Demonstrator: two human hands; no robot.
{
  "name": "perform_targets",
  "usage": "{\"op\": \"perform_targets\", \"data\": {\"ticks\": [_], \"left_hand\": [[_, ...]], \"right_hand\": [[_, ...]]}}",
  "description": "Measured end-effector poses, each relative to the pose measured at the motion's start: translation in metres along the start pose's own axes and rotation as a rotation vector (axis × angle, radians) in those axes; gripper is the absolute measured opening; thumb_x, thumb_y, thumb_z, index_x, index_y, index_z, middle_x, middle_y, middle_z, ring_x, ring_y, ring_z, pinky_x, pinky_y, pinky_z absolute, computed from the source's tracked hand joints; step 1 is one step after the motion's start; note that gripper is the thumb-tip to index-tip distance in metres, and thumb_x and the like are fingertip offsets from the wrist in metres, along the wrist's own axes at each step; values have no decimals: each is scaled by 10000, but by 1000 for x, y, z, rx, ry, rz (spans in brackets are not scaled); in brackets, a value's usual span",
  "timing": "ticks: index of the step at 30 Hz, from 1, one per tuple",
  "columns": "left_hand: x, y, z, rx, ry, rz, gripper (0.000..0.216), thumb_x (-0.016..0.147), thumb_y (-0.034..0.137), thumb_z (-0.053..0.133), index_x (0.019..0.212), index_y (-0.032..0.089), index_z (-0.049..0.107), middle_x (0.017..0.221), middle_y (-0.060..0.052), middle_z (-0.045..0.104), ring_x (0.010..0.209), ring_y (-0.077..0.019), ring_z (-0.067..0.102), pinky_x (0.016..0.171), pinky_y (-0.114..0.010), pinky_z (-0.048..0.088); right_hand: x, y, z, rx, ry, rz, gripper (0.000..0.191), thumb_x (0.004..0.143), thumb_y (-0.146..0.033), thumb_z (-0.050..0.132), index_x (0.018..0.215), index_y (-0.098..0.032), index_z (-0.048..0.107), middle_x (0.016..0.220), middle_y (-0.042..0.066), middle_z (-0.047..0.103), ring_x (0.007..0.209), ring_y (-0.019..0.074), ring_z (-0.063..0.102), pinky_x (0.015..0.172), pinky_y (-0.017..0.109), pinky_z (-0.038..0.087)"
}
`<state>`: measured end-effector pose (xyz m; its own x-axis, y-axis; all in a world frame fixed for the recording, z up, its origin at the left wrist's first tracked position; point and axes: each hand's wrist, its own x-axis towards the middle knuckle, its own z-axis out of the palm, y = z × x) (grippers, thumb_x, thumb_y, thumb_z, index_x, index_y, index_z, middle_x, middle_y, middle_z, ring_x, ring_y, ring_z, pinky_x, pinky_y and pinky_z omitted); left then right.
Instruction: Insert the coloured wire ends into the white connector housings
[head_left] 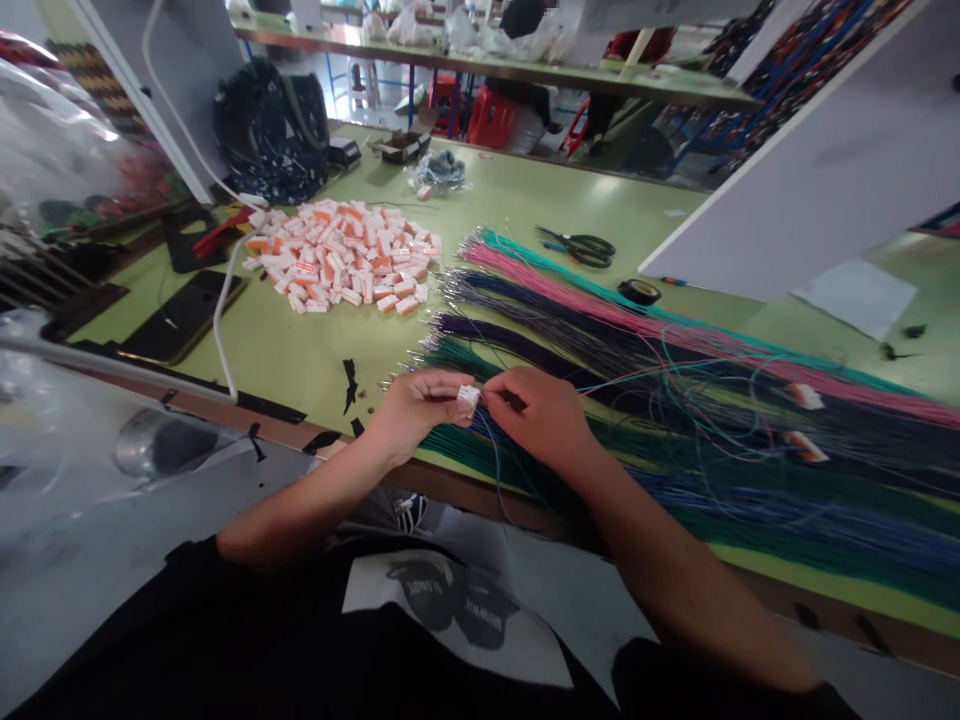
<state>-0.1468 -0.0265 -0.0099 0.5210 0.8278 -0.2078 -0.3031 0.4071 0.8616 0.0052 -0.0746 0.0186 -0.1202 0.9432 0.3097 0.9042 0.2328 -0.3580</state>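
Note:
Between the fingertips of my left hand [418, 412] is a small white connector housing [469, 396], held over the front edge of the table. My right hand [541, 408] is closed in a pinch right beside it, on a thin wire whose end is at the housing. A bluish wire [496, 460] hangs down from the housing in a loop. Under and beyond my hands lie bundles of cut wires, among them a pink bundle [525, 275], a teal bundle [517, 250] and a dark green bundle [457, 358], with metal tips at their left ends.
A heap of white and orange connector housings [345, 255] lies at the back left. Black-handled scissors [581, 247] and a roll of black tape [639, 291] are behind the wires. A phone [184, 318] lies at left, near a white cable [219, 325]. Two wired housings [806, 447] rest on the right.

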Motion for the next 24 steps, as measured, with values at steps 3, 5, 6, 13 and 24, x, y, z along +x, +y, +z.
{"op": "perform_targets", "data": {"ticks": [3,5,6,13,24], "left_hand": [[0,-2,-2,59,-20,25,277,514,155,772,767,130,661,654,1,689,554,-118,617,602,-297,553],[1,-4,-4,89,-30,44,278,537,170,762,791,128,655,678,-6,691,576,-121,623,623,-308,555],[2,-5,-4,99,-36,58,277,551,176,754,803,128,651,690,-9,692,588,-123,626,632,-310,556],[6,3,10,210,-114,322,511,696,231,669,1171,157,496,912,-52,696,809,-172,664,759,-333,553],[-6,-17,-2,1607,-403,605,426,820,319,587,1188,108,554,1274,-137,566,1287,-305,405,1095,-438,300]], "right_hand": [[2,2,0,-36,-54,7,218,804,-201,469,637,-192,608,645,23,625,621,138,537,569,245,352],[4,6,-3,-1,-110,21,211,810,-202,463,681,-190,630,701,29,655,680,148,572,611,250,384],[6,8,-6,38,-136,25,207,815,-208,460,714,-189,640,736,30,668,710,152,587,638,255,402],[0,-2,-35,159,-142,42,506,769,-391,592,1238,-220,510,1040,56,666,846,195,626,738,333,494],[-99,89,-128,51,1091,588,496,606,-318,675,1061,-162,557,777,17,561,643,163,587,697,410,506]]}}
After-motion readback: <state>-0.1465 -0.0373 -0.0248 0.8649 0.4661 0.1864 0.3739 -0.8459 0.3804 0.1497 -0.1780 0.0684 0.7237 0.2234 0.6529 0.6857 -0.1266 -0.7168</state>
